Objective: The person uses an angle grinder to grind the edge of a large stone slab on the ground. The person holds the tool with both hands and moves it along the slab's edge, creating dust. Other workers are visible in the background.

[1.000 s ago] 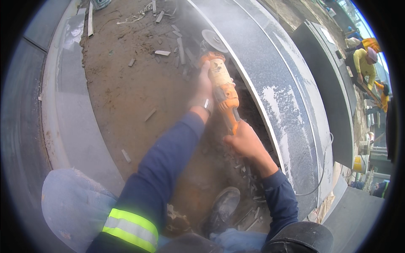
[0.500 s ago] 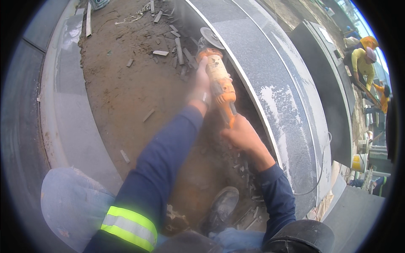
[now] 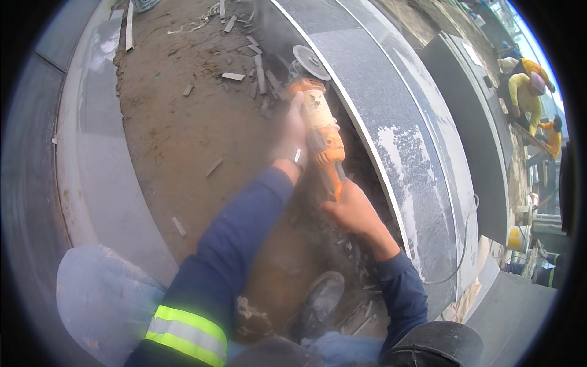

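The grinder is at the scene's middle, its disc far, by the pale edge of the slab on the right; I can't tell if they touch. My left fingers are curled around its body, my right fingers around its near handle. Offcuts lie on the ground to the left.

Right hand gripping; left hand, also curled, ahead and left of it, arm outstretched.
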Demonstrator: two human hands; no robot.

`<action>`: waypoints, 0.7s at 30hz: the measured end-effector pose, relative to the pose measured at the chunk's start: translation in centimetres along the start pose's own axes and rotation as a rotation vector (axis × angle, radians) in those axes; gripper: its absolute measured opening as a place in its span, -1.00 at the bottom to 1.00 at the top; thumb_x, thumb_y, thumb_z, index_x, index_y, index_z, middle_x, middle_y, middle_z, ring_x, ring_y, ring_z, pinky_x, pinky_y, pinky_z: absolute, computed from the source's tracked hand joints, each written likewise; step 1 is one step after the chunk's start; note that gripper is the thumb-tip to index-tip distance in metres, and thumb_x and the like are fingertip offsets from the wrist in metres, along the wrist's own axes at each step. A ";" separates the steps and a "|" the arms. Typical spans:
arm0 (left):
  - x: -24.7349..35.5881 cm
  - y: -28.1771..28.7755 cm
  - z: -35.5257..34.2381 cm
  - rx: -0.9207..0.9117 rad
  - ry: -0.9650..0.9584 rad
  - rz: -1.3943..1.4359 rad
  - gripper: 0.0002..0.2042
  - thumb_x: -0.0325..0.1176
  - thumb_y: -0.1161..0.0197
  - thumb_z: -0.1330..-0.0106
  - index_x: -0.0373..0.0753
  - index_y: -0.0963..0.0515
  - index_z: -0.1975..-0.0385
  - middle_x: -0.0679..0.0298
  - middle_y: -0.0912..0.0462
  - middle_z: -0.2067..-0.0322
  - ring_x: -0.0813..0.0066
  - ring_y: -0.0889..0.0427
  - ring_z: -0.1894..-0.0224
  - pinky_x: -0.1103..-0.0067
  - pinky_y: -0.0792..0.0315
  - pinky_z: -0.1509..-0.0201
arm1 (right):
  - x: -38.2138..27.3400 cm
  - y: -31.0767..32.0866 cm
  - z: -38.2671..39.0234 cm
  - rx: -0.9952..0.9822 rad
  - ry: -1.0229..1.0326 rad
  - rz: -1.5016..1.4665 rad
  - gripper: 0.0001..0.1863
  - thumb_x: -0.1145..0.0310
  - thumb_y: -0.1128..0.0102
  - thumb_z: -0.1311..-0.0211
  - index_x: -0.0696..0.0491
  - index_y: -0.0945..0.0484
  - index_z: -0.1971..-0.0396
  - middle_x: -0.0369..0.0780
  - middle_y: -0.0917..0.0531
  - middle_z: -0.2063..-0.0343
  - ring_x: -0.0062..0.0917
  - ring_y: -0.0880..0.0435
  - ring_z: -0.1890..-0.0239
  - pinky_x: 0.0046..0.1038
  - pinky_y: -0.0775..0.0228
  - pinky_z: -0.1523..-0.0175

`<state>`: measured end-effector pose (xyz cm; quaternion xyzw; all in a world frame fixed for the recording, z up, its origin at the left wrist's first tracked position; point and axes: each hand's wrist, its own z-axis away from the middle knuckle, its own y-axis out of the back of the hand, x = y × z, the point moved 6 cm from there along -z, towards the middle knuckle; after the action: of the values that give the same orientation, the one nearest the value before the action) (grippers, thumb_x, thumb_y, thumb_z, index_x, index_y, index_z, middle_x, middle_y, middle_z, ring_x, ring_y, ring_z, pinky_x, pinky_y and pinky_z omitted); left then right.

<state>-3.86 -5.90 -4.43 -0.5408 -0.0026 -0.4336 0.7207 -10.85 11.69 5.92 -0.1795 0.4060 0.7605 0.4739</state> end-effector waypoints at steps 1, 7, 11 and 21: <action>0.1 0.4 -0.3 -0.008 -0.021 -0.009 -0.26 0.37 0.07 -0.39 -0.29 -0.37 -0.12 -0.11 -0.65 0.33 0.03 -0.75 0.35 0.21 -0.72 0.27 | 0.1 0.0 0.1 0.007 0.008 0.024 -0.53 0.40 -0.31 -0.05 0.34 -0.41 0.09 -0.06 -0.65 0.51 -0.37 -0.70 0.57 -0.33 -0.51 0.38; -0.5 -0.5 1.2 -0.009 0.023 0.018 -0.26 0.37 0.08 -0.40 -0.31 -0.37 -0.11 -0.11 -0.65 0.33 0.01 -0.75 0.35 0.20 -0.71 0.26 | 0.8 0.0 0.5 0.018 0.008 0.084 -0.51 0.36 -0.33 -0.02 0.35 -0.42 0.10 0.02 -0.67 0.45 -0.23 -0.74 0.44 -0.27 -0.54 0.22; -0.7 -1.4 2.4 -0.004 0.049 0.052 -0.26 0.37 0.09 -0.40 -0.30 -0.37 -0.11 -0.11 -0.65 0.33 0.00 -0.75 0.35 0.20 -0.71 0.27 | 1.3 0.1 0.9 0.052 0.056 0.106 -0.49 0.35 -0.34 -0.02 0.36 -0.43 0.09 0.08 -0.67 0.39 -0.16 -0.75 0.32 -0.23 -0.53 0.14; -0.8 -0.9 2.6 -0.019 0.039 0.049 -0.29 0.36 0.08 -0.40 -0.27 -0.37 -0.09 -0.10 -0.64 0.35 0.01 -0.75 0.36 0.21 -0.70 0.29 | 0.7 -0.1 1.6 0.004 0.016 0.036 -0.51 0.38 -0.32 -0.02 0.35 -0.41 0.09 -0.01 -0.66 0.48 -0.27 -0.73 0.47 -0.28 -0.53 0.26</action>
<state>-3.72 -3.36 -2.98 -0.5391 0.0290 -0.4262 0.7259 -10.88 13.36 6.37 -0.1771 0.4145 0.7666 0.4574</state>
